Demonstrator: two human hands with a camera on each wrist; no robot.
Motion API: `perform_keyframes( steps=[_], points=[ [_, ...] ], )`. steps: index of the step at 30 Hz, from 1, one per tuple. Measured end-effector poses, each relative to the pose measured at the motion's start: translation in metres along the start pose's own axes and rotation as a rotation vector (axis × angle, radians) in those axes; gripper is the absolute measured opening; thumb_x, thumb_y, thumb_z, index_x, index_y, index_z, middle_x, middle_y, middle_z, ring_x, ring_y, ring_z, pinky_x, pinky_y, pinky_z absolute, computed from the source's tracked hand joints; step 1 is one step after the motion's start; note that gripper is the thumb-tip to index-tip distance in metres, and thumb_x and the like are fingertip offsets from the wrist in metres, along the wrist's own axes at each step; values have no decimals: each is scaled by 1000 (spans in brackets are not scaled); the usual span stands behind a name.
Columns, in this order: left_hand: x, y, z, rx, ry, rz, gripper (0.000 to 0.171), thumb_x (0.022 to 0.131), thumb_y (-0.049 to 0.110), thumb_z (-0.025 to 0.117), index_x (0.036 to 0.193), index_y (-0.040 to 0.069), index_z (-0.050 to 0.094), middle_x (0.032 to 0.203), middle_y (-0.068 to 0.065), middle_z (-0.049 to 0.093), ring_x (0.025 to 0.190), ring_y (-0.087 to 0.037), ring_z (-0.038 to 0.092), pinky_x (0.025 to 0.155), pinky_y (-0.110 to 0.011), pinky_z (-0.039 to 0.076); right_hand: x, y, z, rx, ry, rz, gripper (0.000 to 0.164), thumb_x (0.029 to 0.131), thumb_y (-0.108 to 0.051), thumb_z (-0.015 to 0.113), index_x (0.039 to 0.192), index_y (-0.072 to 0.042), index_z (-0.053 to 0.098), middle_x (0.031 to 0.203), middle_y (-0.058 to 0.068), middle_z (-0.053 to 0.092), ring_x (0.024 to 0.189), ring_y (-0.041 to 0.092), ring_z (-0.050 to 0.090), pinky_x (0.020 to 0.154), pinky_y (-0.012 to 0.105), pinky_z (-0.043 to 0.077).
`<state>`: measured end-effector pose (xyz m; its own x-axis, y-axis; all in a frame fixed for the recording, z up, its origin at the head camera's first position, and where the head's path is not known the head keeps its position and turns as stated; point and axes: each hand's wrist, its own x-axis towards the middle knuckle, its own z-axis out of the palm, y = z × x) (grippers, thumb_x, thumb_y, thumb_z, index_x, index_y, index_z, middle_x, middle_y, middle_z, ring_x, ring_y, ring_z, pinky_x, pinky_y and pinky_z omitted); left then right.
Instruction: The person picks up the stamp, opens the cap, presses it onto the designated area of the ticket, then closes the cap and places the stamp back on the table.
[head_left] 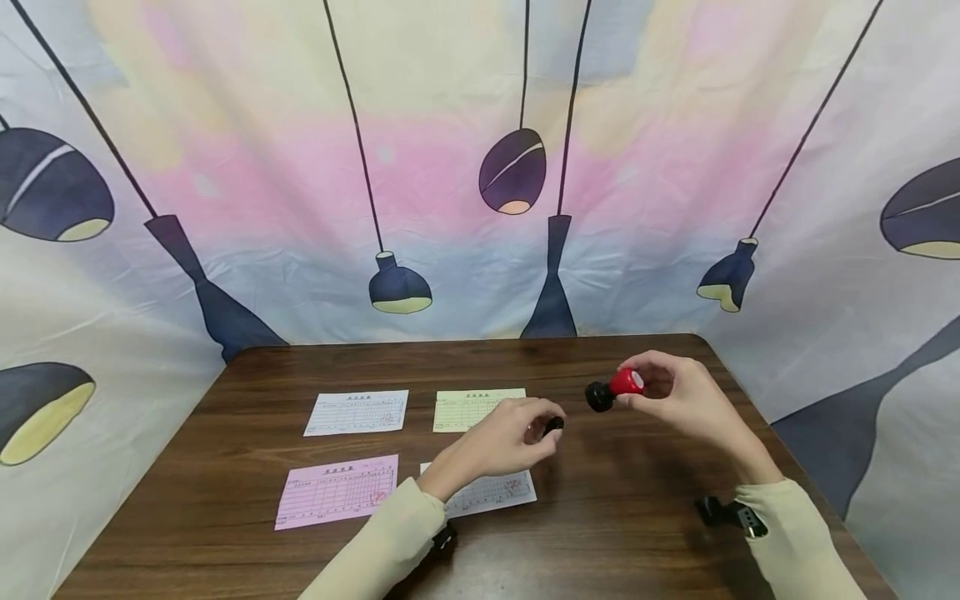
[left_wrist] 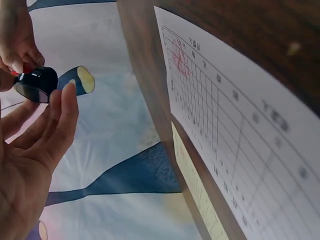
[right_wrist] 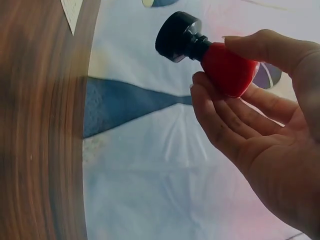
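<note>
My right hand (head_left: 686, 398) grips a stamp by its red handle (right_wrist: 227, 70); the stamp's black head (right_wrist: 177, 37) points left, held above the table. In my left hand (head_left: 498, 437) a small black cap (head_left: 553, 425) is pinched between thumb and fingers, a short way left of the stamp. The left wrist view shows the black round piece (left_wrist: 37, 85) at the left fingertips, with the right hand behind it. Under the left forearm lies a white printed form (head_left: 491, 493), partly hidden, with a red stamp mark (left_wrist: 179, 60).
A pink form (head_left: 337, 492) with a red mark lies front left. Behind it is another white form (head_left: 356, 414), also marked red, and to its right a yellow form (head_left: 468, 410), partly covered by the left hand. A patterned cloth (head_left: 450, 167) hangs behind the brown table (head_left: 600, 533).
</note>
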<state>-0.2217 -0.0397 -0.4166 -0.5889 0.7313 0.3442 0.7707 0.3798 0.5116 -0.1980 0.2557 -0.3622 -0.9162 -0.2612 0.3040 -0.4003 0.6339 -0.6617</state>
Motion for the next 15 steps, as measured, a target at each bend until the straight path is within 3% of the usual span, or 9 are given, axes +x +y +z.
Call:
perform_keyframes(
  steps=[6,12,15],
  points=[
    [-15,5,-11,-92,24,-77,27,105,20,62,130,12,67,102,4,72,84,0,65,72,-12,56,-6,-6,10,46,-39,-21,37,86,-16,89,118,-13,71,105,5,76,89,7,73,81,19,61],
    [-28,7,-17,-210,165,-123,32,104,14,65,136,11,64,120,-7,72,101,-16,74,81,-20,63,-12,-6,23,156,-38,-39,38,85,-21,90,119,-17,74,109,2,77,91,9,75,80,21,63],
    [-33,7,-17,-297,213,-168,38,104,12,66,142,11,63,124,-10,71,103,-21,75,84,-22,64,-14,-5,30,251,-41,-29,38,84,-16,90,119,-15,74,113,7,76,92,12,76,82,22,64]
  ],
)
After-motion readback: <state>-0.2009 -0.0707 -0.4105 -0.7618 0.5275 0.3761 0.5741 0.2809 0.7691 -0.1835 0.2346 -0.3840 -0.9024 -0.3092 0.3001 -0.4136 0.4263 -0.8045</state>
